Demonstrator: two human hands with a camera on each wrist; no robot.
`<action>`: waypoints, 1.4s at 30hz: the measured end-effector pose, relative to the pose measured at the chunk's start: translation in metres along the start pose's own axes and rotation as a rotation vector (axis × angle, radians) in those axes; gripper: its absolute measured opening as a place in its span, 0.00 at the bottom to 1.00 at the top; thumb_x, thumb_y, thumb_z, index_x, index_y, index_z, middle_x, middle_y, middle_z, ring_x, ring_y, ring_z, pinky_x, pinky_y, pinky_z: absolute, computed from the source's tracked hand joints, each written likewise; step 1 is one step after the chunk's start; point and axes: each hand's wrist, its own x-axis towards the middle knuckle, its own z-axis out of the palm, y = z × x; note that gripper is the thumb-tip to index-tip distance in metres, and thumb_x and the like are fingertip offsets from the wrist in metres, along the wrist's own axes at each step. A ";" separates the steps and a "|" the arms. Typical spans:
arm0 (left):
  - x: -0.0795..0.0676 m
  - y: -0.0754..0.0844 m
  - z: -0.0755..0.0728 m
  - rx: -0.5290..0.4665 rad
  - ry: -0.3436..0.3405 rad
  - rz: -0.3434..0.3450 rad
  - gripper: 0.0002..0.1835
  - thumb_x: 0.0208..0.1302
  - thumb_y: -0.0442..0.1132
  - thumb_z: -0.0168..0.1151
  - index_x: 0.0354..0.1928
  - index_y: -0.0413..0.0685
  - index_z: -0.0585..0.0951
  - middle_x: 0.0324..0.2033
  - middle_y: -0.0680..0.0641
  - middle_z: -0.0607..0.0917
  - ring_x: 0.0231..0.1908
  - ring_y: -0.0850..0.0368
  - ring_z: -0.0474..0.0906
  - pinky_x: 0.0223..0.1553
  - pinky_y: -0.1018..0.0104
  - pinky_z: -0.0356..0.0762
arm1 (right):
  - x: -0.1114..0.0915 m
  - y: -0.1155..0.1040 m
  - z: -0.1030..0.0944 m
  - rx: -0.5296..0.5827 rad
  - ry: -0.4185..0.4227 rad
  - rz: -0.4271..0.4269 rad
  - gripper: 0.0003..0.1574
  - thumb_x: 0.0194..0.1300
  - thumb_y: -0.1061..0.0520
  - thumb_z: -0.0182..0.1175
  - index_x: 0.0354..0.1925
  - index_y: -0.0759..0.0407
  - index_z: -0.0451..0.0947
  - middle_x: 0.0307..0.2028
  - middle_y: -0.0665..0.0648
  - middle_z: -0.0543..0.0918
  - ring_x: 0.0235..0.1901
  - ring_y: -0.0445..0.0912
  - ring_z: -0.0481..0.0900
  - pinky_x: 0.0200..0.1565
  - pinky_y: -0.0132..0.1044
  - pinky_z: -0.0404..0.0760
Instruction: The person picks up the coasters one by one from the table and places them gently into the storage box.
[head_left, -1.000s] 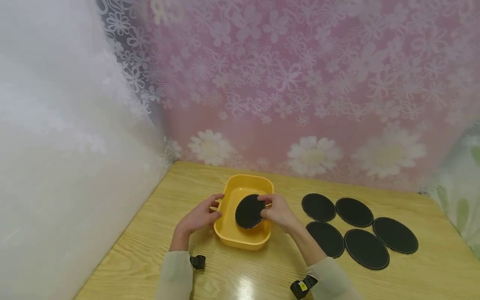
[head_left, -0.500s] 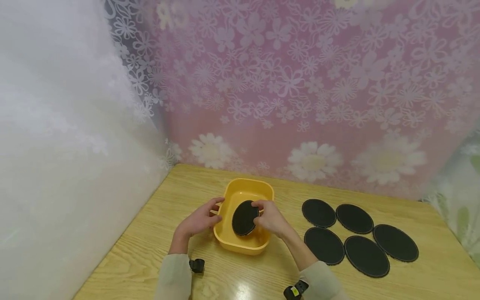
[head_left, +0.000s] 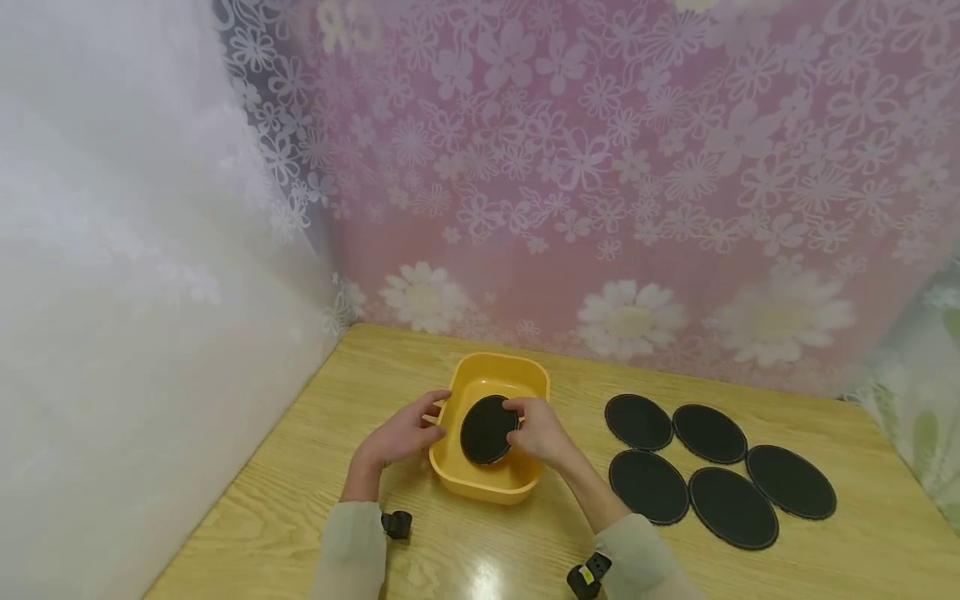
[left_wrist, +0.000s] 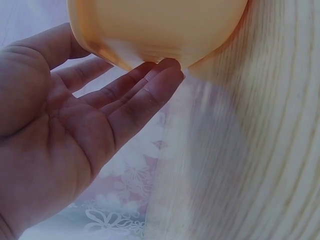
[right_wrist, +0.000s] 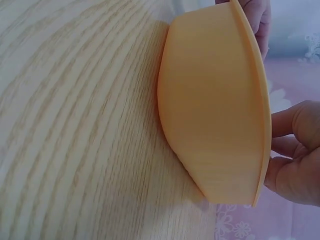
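A yellow plastic basin point(head_left: 493, 492) stands on the table, and its outer wall fills much of both wrist views. My left hand point(head_left: 402, 429) holds the basin at its left side, fingers against the outer wall and thumb at the rim. Over the basin's inside, my right hand point(head_left: 538, 431) pinches a round black coaster point(head_left: 486, 431) with a stitched edge by its right side. The coaster is tilted, facing me. In the right wrist view the right hand point(right_wrist: 297, 152) reaches past the rim, and the wall hides the coaster.
Several more black coasters point(head_left: 733, 507) lie flat in two rows on the wooden table point(head_left: 300, 492), to the right of the basin. A pink flowered curtain point(head_left: 525, 250) hangs behind the table, and a pale sheet point(head_left: 150, 333) borders it on the left.
My right hand has carried the coaster a little left, further over the basin's inside. The left hand keeps its place on the basin's rim.
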 end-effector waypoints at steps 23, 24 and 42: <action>-0.001 0.002 -0.003 0.010 0.004 0.000 0.32 0.70 0.34 0.57 0.74 0.46 0.63 0.62 0.36 0.73 0.62 0.41 0.70 0.54 0.47 0.75 | 0.020 -0.008 0.015 -0.353 -0.013 0.065 0.26 0.50 0.78 0.58 0.51 0.76 0.81 0.52 0.74 0.79 0.56 0.59 0.74 0.39 0.37 0.75; 0.000 0.003 -0.003 0.009 0.006 0.000 0.31 0.71 0.35 0.57 0.74 0.46 0.63 0.62 0.37 0.73 0.62 0.41 0.70 0.54 0.47 0.75 | 0.020 -0.009 0.015 -0.356 -0.007 0.060 0.24 0.50 0.78 0.58 0.49 0.76 0.82 0.49 0.73 0.81 0.52 0.57 0.77 0.38 0.37 0.75; 0.000 0.003 -0.001 0.019 -0.019 -0.008 0.31 0.71 0.34 0.57 0.74 0.45 0.62 0.60 0.36 0.75 0.59 0.42 0.73 0.52 0.49 0.77 | 0.015 -0.011 0.022 -0.400 -0.092 0.098 0.28 0.55 0.75 0.59 0.57 0.78 0.70 0.41 0.70 0.81 0.38 0.54 0.80 0.36 0.42 0.78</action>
